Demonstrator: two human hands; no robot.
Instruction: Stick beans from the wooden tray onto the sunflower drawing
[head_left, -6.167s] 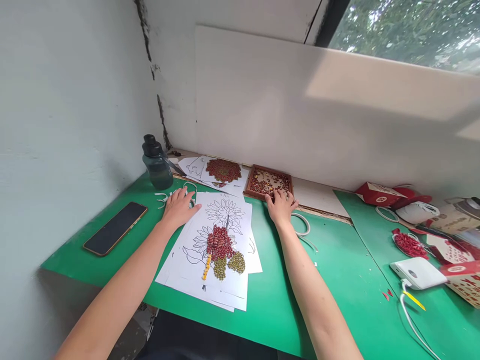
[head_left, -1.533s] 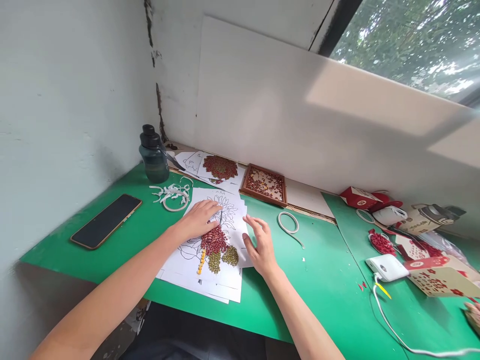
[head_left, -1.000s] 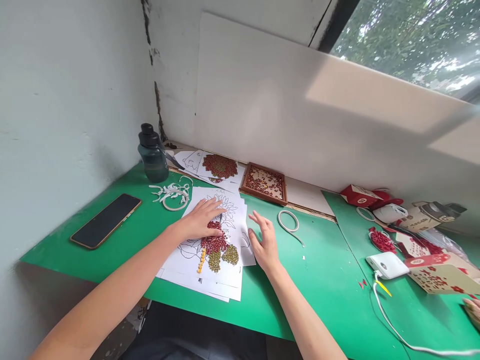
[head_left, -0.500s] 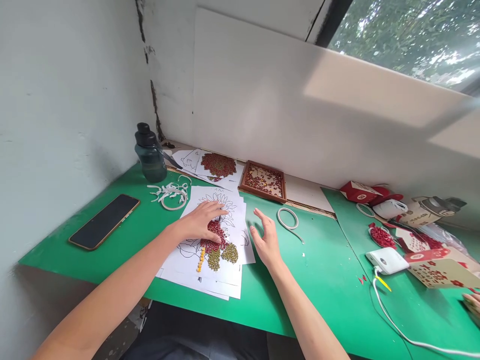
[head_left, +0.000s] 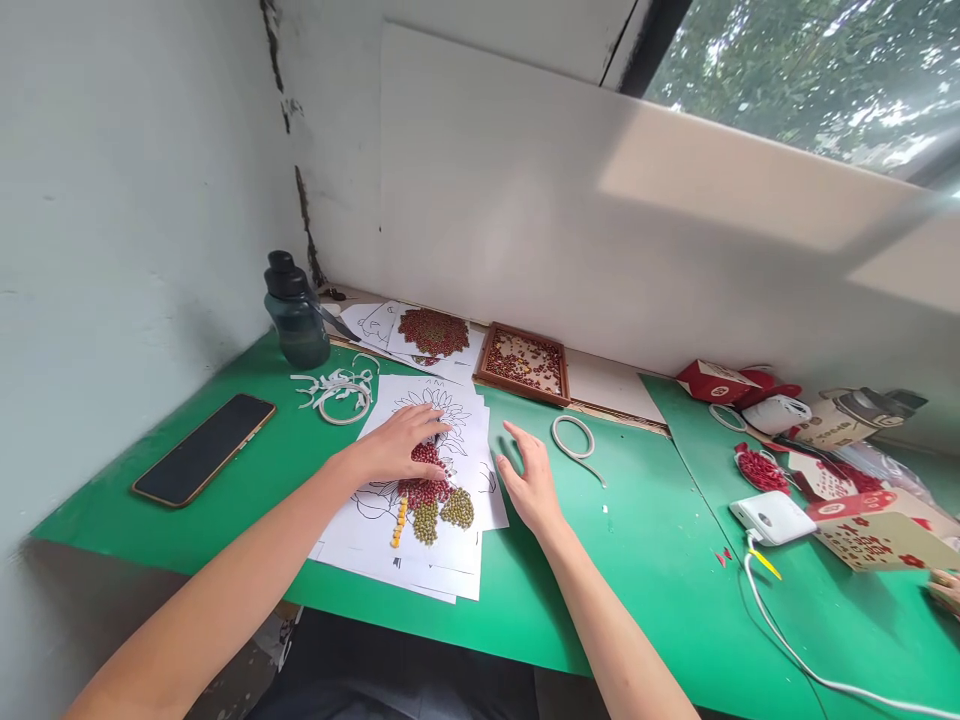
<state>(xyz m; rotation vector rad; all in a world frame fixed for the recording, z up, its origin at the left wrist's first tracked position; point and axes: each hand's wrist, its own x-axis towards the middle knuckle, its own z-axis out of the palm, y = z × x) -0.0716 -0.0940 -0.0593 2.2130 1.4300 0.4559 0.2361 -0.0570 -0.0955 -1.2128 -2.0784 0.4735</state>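
A: State the position of the hands.

B: The left hand (head_left: 401, 447) lies flat, fingers loosely spread, on the flower drawing (head_left: 427, 440), touching the red beans (head_left: 424, 482); it grips nothing. The right hand (head_left: 531, 483) hovers open beside the sheet, empty.

A: Progress?

B: A red patch, two green bean clusters (head_left: 442, 513) and a yellow row are laid. The petals above remain bare outline.

A: Surroundings?

B: A wooden tray of beans (head_left: 525, 362) sits beyond the sheet on the green surface (head_left: 645, 560). A white ring (head_left: 574, 437), a phone (head_left: 204, 461) and a bottle (head_left: 295, 311) lie clear of the drawing.
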